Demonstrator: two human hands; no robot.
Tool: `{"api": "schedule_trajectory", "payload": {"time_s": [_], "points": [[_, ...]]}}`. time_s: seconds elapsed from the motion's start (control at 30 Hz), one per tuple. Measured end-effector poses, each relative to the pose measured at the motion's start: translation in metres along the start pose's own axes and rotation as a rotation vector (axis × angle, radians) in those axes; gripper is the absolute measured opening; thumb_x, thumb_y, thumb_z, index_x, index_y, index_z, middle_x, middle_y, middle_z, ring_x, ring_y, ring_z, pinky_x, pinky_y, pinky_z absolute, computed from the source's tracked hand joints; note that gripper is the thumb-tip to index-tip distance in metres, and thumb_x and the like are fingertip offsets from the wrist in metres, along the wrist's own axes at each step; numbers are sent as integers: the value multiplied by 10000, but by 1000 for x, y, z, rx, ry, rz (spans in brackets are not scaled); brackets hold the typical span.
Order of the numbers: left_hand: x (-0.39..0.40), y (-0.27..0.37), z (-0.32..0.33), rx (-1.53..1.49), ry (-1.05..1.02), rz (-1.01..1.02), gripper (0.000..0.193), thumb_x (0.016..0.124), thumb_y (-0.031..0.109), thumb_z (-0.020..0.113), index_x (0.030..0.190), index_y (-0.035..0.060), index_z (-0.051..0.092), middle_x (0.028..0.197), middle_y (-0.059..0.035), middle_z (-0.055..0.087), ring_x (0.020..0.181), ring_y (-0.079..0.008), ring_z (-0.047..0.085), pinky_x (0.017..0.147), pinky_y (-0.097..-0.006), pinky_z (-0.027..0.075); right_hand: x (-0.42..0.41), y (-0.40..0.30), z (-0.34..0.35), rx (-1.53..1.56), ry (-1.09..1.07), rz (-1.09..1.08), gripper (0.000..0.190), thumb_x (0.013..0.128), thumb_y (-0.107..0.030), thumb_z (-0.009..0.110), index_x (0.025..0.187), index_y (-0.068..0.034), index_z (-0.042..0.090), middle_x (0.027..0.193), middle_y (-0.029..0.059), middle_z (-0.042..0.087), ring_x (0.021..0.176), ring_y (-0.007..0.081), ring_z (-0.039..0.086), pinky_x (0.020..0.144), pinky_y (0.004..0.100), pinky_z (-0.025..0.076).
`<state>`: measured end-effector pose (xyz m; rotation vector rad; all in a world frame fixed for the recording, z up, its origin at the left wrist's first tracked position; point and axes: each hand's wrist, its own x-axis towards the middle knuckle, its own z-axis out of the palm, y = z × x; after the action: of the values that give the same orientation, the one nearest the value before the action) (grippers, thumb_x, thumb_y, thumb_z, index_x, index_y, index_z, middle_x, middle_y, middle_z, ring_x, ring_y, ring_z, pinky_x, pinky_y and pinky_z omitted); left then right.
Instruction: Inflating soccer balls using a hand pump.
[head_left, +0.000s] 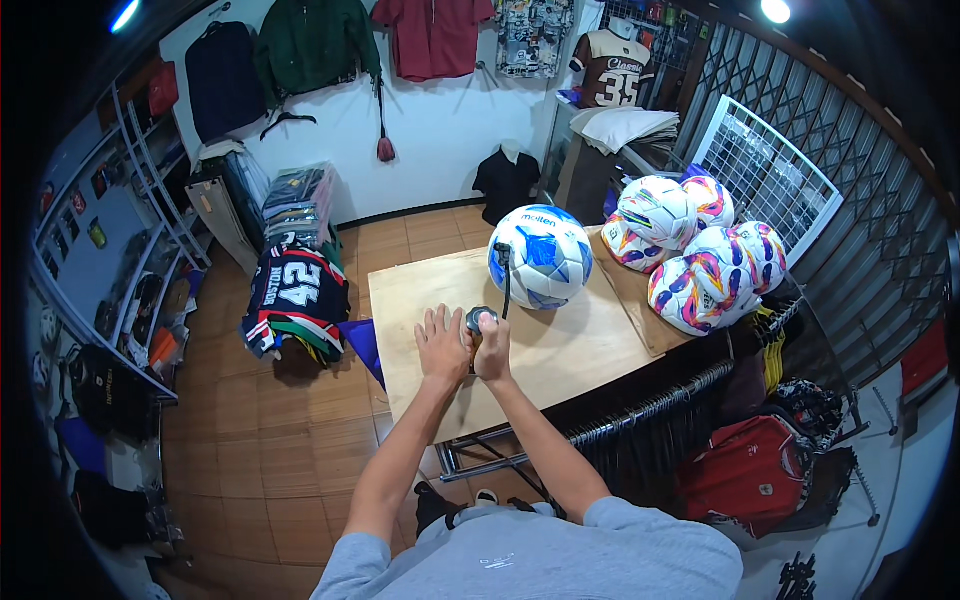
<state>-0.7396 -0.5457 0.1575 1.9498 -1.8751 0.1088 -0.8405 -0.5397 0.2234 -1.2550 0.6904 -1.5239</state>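
A white and blue Molten football (541, 259) rests on the light wooden tabletop (409, 300). A black hose (507, 285) runs from a fitting at the ball's left side down to a small device with a round dark knob (480, 320), perhaps a pump or gauge. My right hand (493, 351) is closed around this device, its thumb on top by the knob. Just left of it, my left hand (444, 349) lies palm down on the wood with fingers spread. Its thumb side meets the device, and what lies under the palm is hidden.
Several white footballs with colourful patterns (705, 289) are piled at the table's right end. A rail of black hangers (652, 405) runs along the near right edge. Folded jerseys (300, 300) sit left of the table, and a white wire grid (780, 180) leans behind the balls.
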Motion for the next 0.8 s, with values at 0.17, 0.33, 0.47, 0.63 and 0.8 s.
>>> {"api": "schedule_trajectory", "payload": {"time_s": [0.17, 0.33, 0.47, 0.63, 0.8], "points": [[2, -1, 0, 1, -16, -23, 501, 918, 349, 487, 1381, 157, 476, 1477, -153, 382, 1398, -373, 282, 1131, -569, 190, 14, -27, 6, -22, -4, 68, 457, 933, -409, 433, 668, -42, 498, 556, 22, 486, 466, 95, 448, 441, 249, 342], [1, 6, -8, -43, 12, -40, 493, 941, 390, 469, 1379, 164, 477, 1480, -151, 382, 1399, -367, 286, 1135, -568, 188, 29, -99, 22, 94, -41, -19, 429, 920, -340, 479, 615, -38, 477, 533, 11, 481, 468, 88, 443, 449, 254, 326], [3, 13, -23, -37, -136, -78, 597, 905, 213, 489, 1468, 78, 341, 1527, -122, 295, 1427, -350, 223, 1162, -535, 154, 24, -65, 14, 116, -40, 31, 457, 927, -356, 464, 601, -37, 466, 518, 10, 464, 470, 93, 443, 450, 263, 322], [-2, 7, -16, -48, -81, -41, 457, 882, 221, 501, 1300, 38, 534, 1530, -124, 291, 1428, -349, 224, 1153, -554, 159, 10, -25, 6, 42, -19, 48, 479, 933, -369, 451, 589, -36, 463, 508, 7, 453, 466, 99, 432, 453, 275, 314], [0, 4, -10, -97, -48, -50, 386, 879, 260, 496, 1152, 30, 642, 1537, -126, 285, 1433, -353, 207, 1148, -563, 156, -1, -7, -1, 33, -57, 10, 453, 936, -399, 455, 662, -39, 485, 550, 24, 477, 476, 99, 440, 457, 254, 341]]}}
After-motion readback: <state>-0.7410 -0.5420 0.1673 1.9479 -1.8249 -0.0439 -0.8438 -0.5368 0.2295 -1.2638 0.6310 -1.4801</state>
